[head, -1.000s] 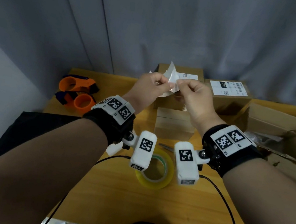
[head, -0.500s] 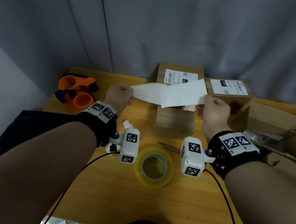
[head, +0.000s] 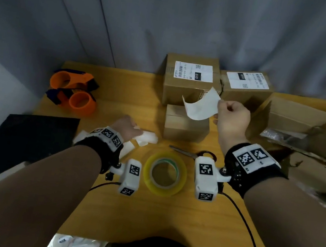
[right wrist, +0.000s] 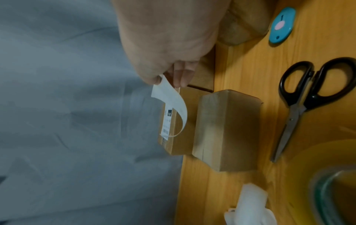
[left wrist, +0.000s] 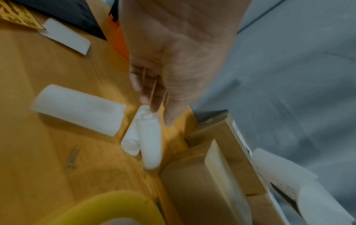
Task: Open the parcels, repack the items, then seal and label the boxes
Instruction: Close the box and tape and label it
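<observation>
My right hand [head: 221, 108] pinches one edge of a white label [head: 201, 106] between thumb and fingers. The label curls in the air just above a small unlabelled cardboard box [head: 186, 126]. In the right wrist view the label [right wrist: 173, 103] hangs from my right hand [right wrist: 165, 79], beside the small box [right wrist: 227, 129]. My left hand [head: 135, 130] is down at the table, left of that box. Its straight fingers [left wrist: 152, 91] touch the end of a curled white backing strip [left wrist: 148, 141] lying on the wood. Two labelled boxes [head: 188, 89] [head: 245, 93] stand behind.
A yellow tape roll [head: 165, 173] and black-handled scissors [head: 193, 154] lie between my wrists. Two orange tape dispensers [head: 71, 90] sit at the far left, a black bag [head: 18, 139] at the left edge. An opened carton [head: 297, 122] fills the right side. A blue oval cutter [right wrist: 282, 25] lies near it.
Both hands peeled the label from its backing and drew apart. My left hand then dropped to the table with the backing strip, while my right hand kept the label above the small box.
</observation>
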The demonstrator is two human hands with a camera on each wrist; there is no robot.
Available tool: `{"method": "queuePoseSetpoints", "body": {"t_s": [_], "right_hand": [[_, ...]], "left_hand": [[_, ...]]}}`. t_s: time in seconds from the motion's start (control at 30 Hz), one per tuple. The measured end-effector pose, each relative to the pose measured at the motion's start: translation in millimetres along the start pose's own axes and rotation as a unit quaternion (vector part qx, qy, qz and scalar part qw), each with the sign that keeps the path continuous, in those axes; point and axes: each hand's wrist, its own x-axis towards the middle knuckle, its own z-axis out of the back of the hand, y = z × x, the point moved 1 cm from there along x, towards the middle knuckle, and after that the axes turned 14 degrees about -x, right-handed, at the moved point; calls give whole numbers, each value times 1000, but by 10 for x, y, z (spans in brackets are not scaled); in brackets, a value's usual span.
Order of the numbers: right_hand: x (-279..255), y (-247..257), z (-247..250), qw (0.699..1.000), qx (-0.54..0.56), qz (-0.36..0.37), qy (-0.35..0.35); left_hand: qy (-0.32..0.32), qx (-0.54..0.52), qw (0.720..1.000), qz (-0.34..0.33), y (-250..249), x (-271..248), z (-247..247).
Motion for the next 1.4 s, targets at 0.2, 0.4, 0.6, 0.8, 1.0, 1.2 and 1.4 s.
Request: {"method": "queuePoseSetpoints", "body": {"t_s": [0.2, 0.4, 0.6, 0.8, 1.0, 1.2, 1.4], "right_hand": [[-77, 159, 20, 991, -70, 119, -2], [-196, 406, -65, 925, -151, 341, -76], [-296, 393, -112, 872, -145, 468, 12], [-153, 280, -54, 937, 180, 9, 299], [-225, 231, -53, 826, 325, -66, 456], [56, 131, -69, 881, 353, -96, 299], [325, 7, -64, 969, 149, -65, 184]], "left_hand": [[-144, -169, 954, -202, -617, -196, 169], [43, -333, 931, -142, -1275, -417, 203], [86, -512, 851, -77, -1307, -350, 158], [257, -552, 788, -89, -1209, -392, 234], [292, -544, 783, -76, -1171, -334, 164], [106, -436, 890, -80, -1162, -96, 111], [80, -354, 925, -115, -1113, 67, 4]]}}
